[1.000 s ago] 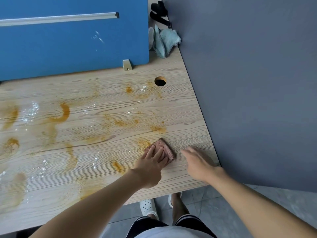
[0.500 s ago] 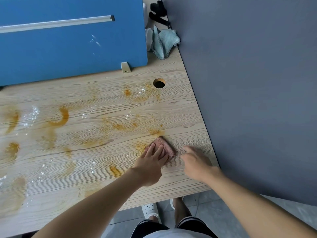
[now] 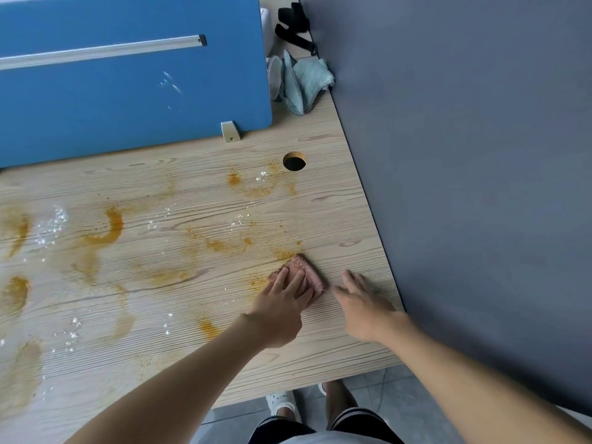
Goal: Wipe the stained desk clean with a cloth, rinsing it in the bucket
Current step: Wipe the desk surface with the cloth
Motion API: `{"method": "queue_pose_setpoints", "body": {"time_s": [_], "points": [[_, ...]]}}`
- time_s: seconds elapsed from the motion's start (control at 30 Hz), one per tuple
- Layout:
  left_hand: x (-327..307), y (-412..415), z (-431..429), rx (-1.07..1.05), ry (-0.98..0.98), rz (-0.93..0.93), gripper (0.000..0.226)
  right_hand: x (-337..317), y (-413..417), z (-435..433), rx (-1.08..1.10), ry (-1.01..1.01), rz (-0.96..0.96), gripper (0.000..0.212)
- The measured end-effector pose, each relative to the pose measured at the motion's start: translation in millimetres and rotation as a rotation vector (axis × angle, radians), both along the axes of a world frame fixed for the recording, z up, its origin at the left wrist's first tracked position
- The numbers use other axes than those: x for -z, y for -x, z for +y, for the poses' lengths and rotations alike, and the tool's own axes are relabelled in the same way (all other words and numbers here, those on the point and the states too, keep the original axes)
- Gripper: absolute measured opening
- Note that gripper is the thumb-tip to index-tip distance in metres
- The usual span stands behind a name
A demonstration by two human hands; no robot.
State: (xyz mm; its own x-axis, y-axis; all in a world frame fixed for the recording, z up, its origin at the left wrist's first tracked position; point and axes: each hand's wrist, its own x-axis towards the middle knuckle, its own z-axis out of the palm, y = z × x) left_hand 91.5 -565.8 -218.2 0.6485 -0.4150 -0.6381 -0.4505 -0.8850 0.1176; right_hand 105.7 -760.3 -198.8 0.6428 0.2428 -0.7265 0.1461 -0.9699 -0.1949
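Note:
A folded brownish-pink cloth (image 3: 308, 273) lies on the wooden desk (image 3: 198, 299) near its right side. My left hand (image 3: 283, 304) presses flat on the cloth with straight fingers. Just right of the cloth, my right hand (image 3: 362, 304) rests on the desk with its fingers spread and holds nothing. Orange-brown stains (image 3: 110, 225) and white specks cover much of the desk to the left and beyond the cloth. No bucket is in view.
A blue divider panel (image 3: 128, 91) stands along the desk's back. A grey partition (image 3: 480, 155) walls the right edge. A cable hole (image 3: 294, 161) sits beyond the cloth. A teal cloth (image 3: 304, 83) and black straps (image 3: 293, 27) lie at the far corner.
The view has shifted a little. My left hand and the cloth stay at about the same spot on the desk. My right hand has edged closer to the cloth.

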Motion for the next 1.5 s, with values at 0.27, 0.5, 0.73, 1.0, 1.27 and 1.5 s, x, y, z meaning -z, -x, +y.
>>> {"method": "queue_pose_setpoints", "body": {"time_s": [0.27,0.5,0.73,1.0,1.27,1.5], "points": [[1,-13,-7,-0.007,-0.026,0.003,0.071,9,-11,0,-0.035,0.009,-0.028,0.085],[-4,-13,1,-0.020,-0.016,0.012,0.069,4,-18,-1,-0.043,0.006,0.048,0.086],[-5,-29,-6,-0.009,-0.032,-0.007,0.070,3,-18,-1,-0.020,-0.008,0.058,0.087],[-5,-28,3,-0.068,-0.007,0.010,0.070,-2,-38,5,-0.011,-0.034,-0.183,0.055],[-3,-48,-3,-0.024,-0.024,-0.013,0.071,16,-43,15,-0.041,-0.008,-0.063,0.078],[-4,-55,5,-0.045,-0.009,-0.002,0.067,3,-61,14,-0.041,-0.039,-0.141,0.055]]}}
